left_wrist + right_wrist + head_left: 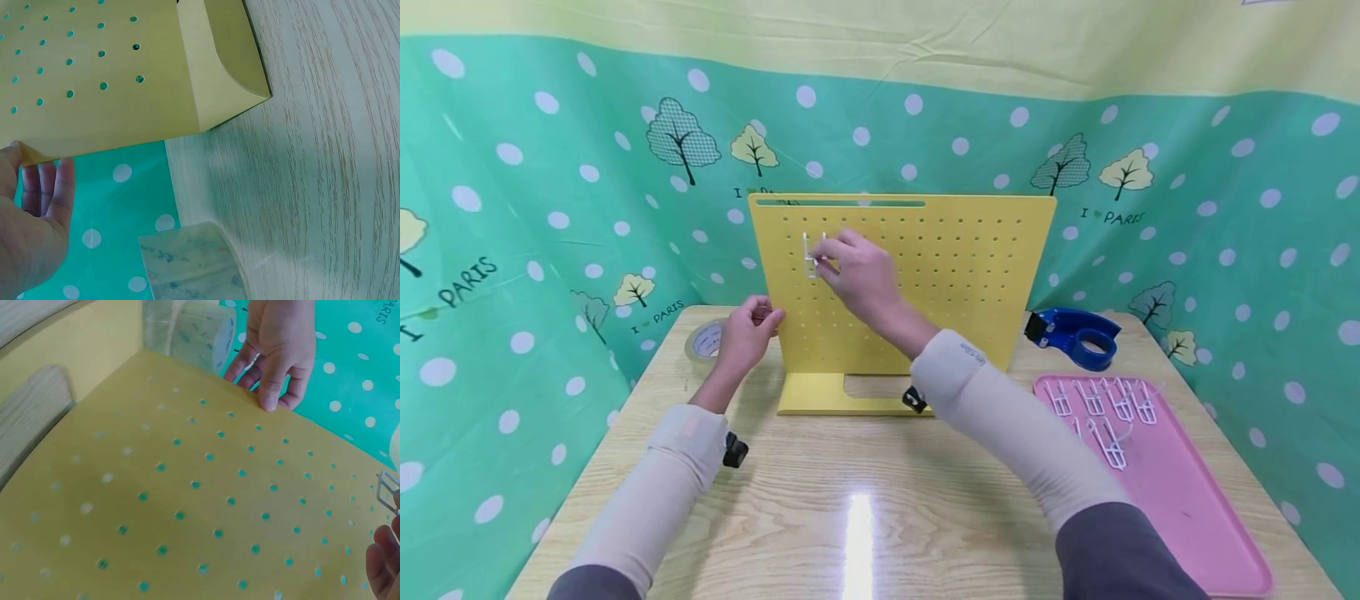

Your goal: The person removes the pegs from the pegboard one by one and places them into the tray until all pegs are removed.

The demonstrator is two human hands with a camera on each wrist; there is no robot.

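Observation:
A yellow pegboard [955, 292] with rows of small holes stands upright on its own base on the table. Near its upper left my right hand [862, 275] pinches a white wire pegboard hook [810, 257] against the board's face; the fingers hide part of it. In the right wrist view only a looped end of the hook [385, 492] shows, at the right edge. My left hand [748, 333] grips the board's left edge, thumb on the front and fingers behind, as the left wrist view shows around the edge [37, 159].
A pink tray [1195, 517] at the right holds several white wire hooks [1108, 442]. Behind it lies a blue tape dispenser [1075, 333]. A roll of clear tape [703, 342] stands left of the board, near my left hand. Green patterned cloth [587, 125] hangs around the table.

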